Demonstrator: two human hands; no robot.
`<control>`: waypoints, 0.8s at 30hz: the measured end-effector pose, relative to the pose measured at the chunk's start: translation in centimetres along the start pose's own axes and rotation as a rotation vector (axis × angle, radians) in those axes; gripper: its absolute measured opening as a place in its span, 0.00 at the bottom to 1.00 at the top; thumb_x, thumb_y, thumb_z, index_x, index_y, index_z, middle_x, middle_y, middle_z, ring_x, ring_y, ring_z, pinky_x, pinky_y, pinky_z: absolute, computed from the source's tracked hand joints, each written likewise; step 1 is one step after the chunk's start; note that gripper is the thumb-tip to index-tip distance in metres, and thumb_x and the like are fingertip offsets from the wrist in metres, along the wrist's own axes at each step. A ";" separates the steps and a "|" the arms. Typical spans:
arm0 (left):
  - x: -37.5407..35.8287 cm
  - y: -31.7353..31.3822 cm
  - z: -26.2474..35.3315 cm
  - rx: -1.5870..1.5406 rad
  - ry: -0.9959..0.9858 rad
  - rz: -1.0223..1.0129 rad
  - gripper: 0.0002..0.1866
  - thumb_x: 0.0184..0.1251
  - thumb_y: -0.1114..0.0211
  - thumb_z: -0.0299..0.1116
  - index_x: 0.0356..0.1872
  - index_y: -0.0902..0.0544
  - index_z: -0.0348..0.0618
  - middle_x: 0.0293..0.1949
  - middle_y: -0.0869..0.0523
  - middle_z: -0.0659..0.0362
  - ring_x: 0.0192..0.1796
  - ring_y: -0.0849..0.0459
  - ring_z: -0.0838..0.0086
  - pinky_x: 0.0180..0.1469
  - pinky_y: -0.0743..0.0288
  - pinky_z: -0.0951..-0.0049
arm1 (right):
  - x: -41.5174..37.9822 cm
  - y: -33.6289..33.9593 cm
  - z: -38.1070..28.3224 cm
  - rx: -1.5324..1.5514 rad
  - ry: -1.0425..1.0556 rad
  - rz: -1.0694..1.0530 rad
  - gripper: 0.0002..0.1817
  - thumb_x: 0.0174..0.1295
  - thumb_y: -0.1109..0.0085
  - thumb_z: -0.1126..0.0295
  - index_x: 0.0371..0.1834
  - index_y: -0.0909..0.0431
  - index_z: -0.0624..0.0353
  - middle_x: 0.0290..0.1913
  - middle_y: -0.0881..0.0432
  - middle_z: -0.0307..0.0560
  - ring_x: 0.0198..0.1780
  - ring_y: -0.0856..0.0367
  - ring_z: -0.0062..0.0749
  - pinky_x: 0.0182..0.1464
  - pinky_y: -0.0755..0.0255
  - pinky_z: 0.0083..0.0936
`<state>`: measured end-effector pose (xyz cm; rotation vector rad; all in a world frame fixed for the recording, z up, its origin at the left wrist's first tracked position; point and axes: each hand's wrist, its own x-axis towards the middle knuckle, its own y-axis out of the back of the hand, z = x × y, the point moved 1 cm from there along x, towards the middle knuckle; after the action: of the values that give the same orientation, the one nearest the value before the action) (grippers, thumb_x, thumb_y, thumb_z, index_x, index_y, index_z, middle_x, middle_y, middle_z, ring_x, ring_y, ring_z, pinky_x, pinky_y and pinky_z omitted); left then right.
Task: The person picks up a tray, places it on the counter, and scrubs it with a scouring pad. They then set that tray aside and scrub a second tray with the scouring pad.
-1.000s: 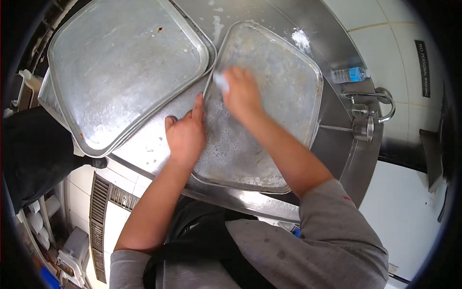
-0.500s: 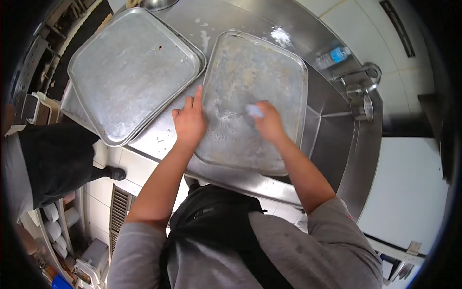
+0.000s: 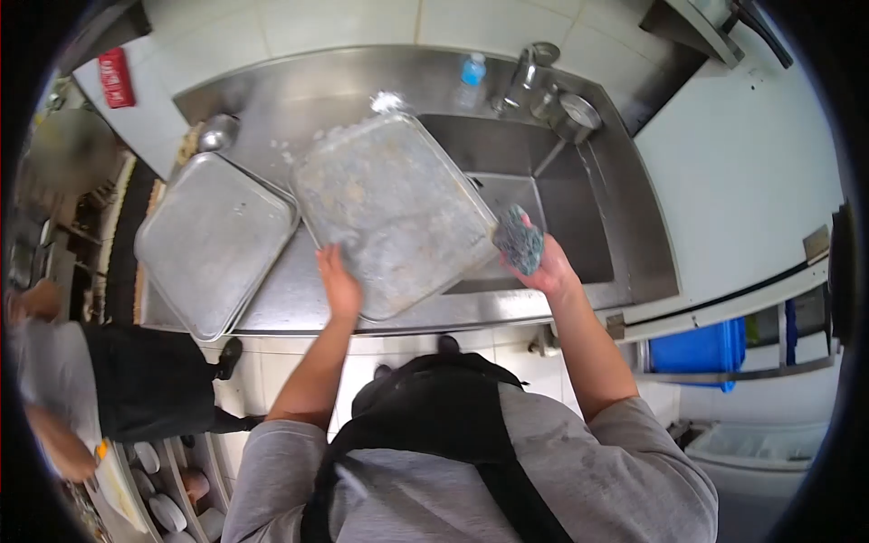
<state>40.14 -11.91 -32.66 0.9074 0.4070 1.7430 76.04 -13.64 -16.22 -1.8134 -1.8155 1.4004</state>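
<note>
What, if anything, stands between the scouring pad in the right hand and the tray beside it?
Nothing visible: the scouring pad in the right hand is at the right corner of the tray. The left hand is at the near left edge, away from that corner.

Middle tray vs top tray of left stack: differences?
The middle tray is blotched yellowish; the top tray looks more evenly grey. The middle tray juts over the sink; the top tray lies stacked at left. The left hand is at the middle tray's edge; no hand is on the top tray. Both are rimmed metal.
</note>
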 end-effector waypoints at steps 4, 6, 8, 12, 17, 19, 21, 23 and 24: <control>-2.1 1.4 1.8 0.039 0.104 -0.092 0.34 0.54 0.49 0.14 0.68 0.35 0.28 0.69 0.34 0.36 0.75 0.44 0.39 0.78 0.50 0.53 | 4.6 10.8 2.8 -0.062 -0.140 0.212 0.17 0.76 0.57 0.50 0.43 0.19 0.42 0.35 0.15 0.34 0.34 0.19 0.28 0.36 0.27 0.38; -2.4 2.7 2.5 0.077 0.112 -0.148 0.33 0.54 0.48 0.14 0.67 0.34 0.28 0.69 0.34 0.35 0.75 0.42 0.39 0.78 0.48 0.54 | 5.1 10.8 5.1 -0.100 -0.138 0.374 0.15 0.76 0.56 0.50 0.43 0.21 0.43 0.30 0.17 0.33 0.31 0.21 0.29 0.34 0.29 0.40; -2.8 3.4 3.5 0.067 0.175 -0.227 0.32 0.54 0.48 0.15 0.66 0.33 0.26 0.67 0.31 0.35 0.72 0.36 0.41 0.75 0.42 0.57 | 6.9 13.1 7.2 -0.061 -0.103 0.174 0.13 0.76 0.55 0.50 0.50 0.25 0.42 0.34 0.17 0.35 0.32 0.21 0.33 0.35 0.30 0.44; -4.9 2.3 7.5 0.076 0.291 -0.224 0.31 0.54 0.47 0.16 0.64 0.31 0.25 0.64 0.27 0.34 0.68 0.29 0.43 0.72 0.36 0.59 | 6.3 11.2 6.6 -0.170 -0.129 0.212 0.16 0.76 0.54 0.51 0.62 0.34 0.39 0.45 0.18 0.42 0.37 0.18 0.41 0.41 0.26 0.54; -7.3 -0.6 13.4 0.070 0.381 -0.231 0.27 0.55 0.46 0.19 0.60 0.27 0.25 0.59 0.23 0.32 0.63 0.24 0.42 0.68 0.31 0.57 | 6.5 11.1 3.5 -0.293 -0.165 0.137 0.16 0.74 0.49 0.56 0.61 0.32 0.43 0.45 0.17 0.43 0.41 0.16 0.41 0.41 0.22 0.51; -8.6 -1.5 15.5 0.026 0.400 -0.291 0.26 0.56 0.45 0.21 0.59 0.26 0.26 0.57 0.22 0.31 0.61 0.23 0.42 0.67 0.30 0.56 | 9.0 12.4 1.6 -0.432 -0.075 0.053 0.15 0.73 0.46 0.60 0.59 0.29 0.51 0.46 0.17 0.45 0.40 0.16 0.37 0.37 0.20 0.41; -9.8 -3.3 17.1 0.027 0.357 -0.337 0.26 0.56 0.45 0.22 0.60 0.25 0.28 0.57 0.21 0.33 0.61 0.23 0.43 0.67 0.31 0.57 | 10.6 12.7 -0.5 -0.491 -0.044 0.062 0.15 0.73 0.46 0.61 0.57 0.28 0.55 0.45 0.17 0.46 0.40 0.16 0.36 0.35 0.19 0.37; -10.7 -4.9 19.1 0.027 0.267 -0.448 0.27 0.57 0.44 0.24 0.61 0.26 0.29 0.59 0.22 0.35 0.63 0.24 0.44 0.69 0.32 0.57 | 11.8 12.3 -2.5 -0.557 -0.021 0.066 0.15 0.73 0.45 0.62 0.56 0.27 0.58 0.45 0.17 0.46 0.40 0.16 0.34 0.33 0.19 0.34; -10.6 -5.4 20.5 0.026 0.224 -0.516 0.28 0.57 0.44 0.24 0.62 0.27 0.29 0.60 0.23 0.34 0.64 0.25 0.44 0.69 0.32 0.57 | 12.3 12.2 -3.7 -0.518 -0.016 0.073 0.16 0.73 0.45 0.62 0.56 0.27 0.59 0.45 0.17 0.47 0.40 0.16 0.34 0.36 0.20 0.34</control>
<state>60.30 -22.89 -26.89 0.5588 0.7413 1.3626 84.03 -3.91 -28.66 -2.1192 -2.3003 1.0250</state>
